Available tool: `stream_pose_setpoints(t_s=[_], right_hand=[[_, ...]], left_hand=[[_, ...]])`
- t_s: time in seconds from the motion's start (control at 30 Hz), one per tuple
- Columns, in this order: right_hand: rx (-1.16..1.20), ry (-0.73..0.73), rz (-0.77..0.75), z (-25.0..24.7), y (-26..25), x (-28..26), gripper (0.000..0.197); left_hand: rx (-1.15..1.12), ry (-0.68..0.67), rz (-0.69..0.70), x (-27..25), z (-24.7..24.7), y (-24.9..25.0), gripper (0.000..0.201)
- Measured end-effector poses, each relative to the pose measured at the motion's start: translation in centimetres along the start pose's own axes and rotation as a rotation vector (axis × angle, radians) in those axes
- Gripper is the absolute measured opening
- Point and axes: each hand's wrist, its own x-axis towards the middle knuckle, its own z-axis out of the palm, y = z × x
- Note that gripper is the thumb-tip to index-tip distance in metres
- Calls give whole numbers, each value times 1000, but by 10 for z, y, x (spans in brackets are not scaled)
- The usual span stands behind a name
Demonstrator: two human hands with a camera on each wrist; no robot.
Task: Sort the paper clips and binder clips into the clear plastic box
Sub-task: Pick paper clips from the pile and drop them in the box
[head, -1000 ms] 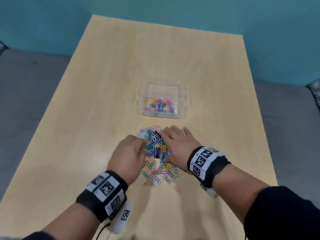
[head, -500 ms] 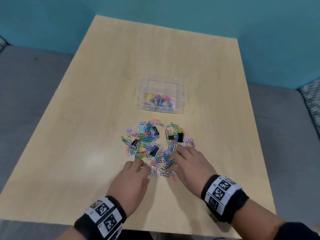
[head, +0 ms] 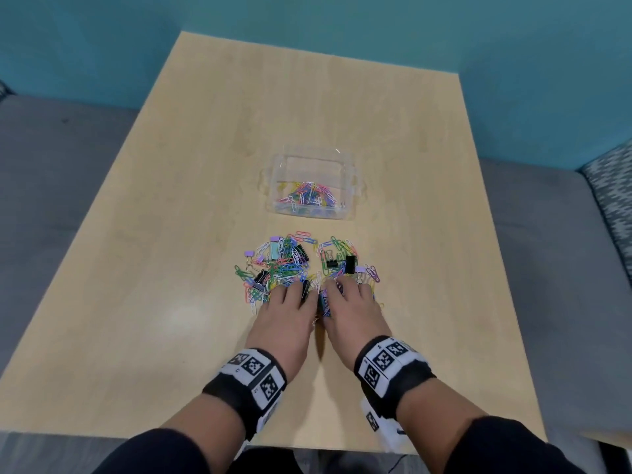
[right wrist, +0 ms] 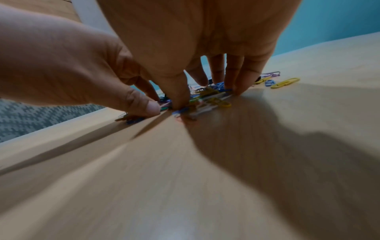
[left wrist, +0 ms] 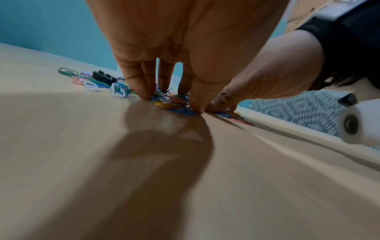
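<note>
A clear plastic box stands mid-table with several coloured paper clips in it. In front of it lies a loose pile of paper clips mixed with black binder clips and small purple ones. My left hand and right hand sit side by side at the pile's near edge. In the left wrist view the left hand stands on straight fingers and thumb, tips pressing on clips. The right hand does the same, with clips under it.
The wooden table has a grey sofa seat at its left and right and a teal wall behind. A patterned cushion lies at the far right. A yellow paper clip lies apart beside the right fingers.
Both hands drew back from the middle of the pile, leaving it spread in two clumps. They have since come together at its near edge, fingertips down on the clips.
</note>
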Motion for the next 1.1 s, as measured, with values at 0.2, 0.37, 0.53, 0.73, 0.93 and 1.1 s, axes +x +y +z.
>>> stream_pose_setpoints(t_s=[0.2, 0.37, 0.53, 0.73, 0.93, 1.1], right_hand=[[57, -43, -2, -1, 10, -6, 34], [66, -86, -32, -2, 10, -9, 33], [49, -82, -73, -5, 6, -9, 31], [76, -115, -120, -7, 7, -10, 32], [166, -100, 13, -15, 12, -7, 15], [404, -99, 88, -24, 25, 2, 9]], left_hand=[[3, 17, 27, -3, 0, -9, 51], [49, 6, 88, -9, -3, -3, 57], [75, -4, 109, -9, -2, 4, 64], [87, 30, 160, -10, -9, 2, 45], [24, -30, 155, -5, -13, -7, 42], [-237, 2, -26, 3, -21, -17, 18]])
